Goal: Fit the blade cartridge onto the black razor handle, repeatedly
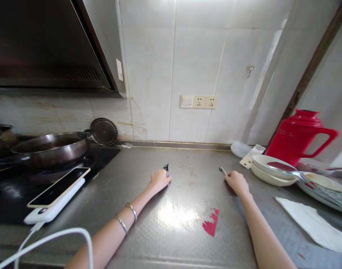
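Observation:
My left hand (160, 179) rests low over the steel counter (137, 231), its fingers closed around a small razor-like tool (166, 167) with a dark green head. The tool's thin shiny handle runs down through the fist. Further right, my right hand (238, 183) pinches a thin pale stick with a dark tip (221, 170), which points up and left; its kind is too small to tell. On the counter between my forearms lies a piece of red paper (211, 225) with a jagged left edge.
At the left, a steel pan (53, 149) stands on the black cooktop, near a phone (60, 186) on a white power bank (55, 205) with a cable. To the right are a red thermos (294, 138), stacked bowls (271, 175), plates with utensils, and a white paper sheet (313, 224).

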A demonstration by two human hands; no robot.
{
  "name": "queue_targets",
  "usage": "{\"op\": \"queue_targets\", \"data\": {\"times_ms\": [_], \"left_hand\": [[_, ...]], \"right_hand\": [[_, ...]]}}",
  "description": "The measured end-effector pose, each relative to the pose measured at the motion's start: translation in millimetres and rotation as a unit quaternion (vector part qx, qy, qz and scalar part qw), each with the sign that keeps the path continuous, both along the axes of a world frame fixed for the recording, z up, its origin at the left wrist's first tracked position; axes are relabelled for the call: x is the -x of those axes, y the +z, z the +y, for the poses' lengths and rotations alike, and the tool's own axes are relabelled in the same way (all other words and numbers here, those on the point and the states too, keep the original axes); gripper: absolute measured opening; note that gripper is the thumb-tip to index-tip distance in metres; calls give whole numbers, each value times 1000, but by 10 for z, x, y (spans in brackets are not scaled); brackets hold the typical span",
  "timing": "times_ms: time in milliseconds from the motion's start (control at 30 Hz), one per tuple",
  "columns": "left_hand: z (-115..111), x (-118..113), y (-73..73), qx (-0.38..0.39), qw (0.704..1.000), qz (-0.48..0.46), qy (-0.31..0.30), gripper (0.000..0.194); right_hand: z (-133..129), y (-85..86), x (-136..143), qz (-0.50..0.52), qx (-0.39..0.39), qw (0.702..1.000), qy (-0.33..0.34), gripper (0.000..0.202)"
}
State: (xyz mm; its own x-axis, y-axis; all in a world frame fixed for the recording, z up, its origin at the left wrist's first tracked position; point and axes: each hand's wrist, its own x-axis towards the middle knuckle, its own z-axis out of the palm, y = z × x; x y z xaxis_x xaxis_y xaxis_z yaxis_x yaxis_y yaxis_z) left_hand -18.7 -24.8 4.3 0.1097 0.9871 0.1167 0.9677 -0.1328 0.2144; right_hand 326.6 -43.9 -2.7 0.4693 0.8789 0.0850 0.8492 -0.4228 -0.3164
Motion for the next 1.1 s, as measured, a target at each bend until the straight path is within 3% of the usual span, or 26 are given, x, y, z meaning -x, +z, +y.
{"op": "queue_targets", "data": {"times_ms": [267,367,500,733,867,1100], "left_hand": [[-50,-7,67,13,1000,-7,1,31],[-52,-12,66,15,1000,-8,6,29],[-44,-12,52,8,1000,-12,-2,28],[-31,-4,33,-1,1000,-16,-9,29],[-33,-5,30,-2,1000,-14,-11,33],[-46,-22,46,3,1000,-4,-13,34]], "right_hand": [[111,129,280,-8,-72,995,64,32],[175,231,611,1,-72,992,105,28],[183,332,1188,28,-12,980,197,25],[92,254,1968,-22,-68,959,276,27],[80,210,2144,-35,-51,960,275,26],[131,160,2185,-20,-21,967,255,24]]}}
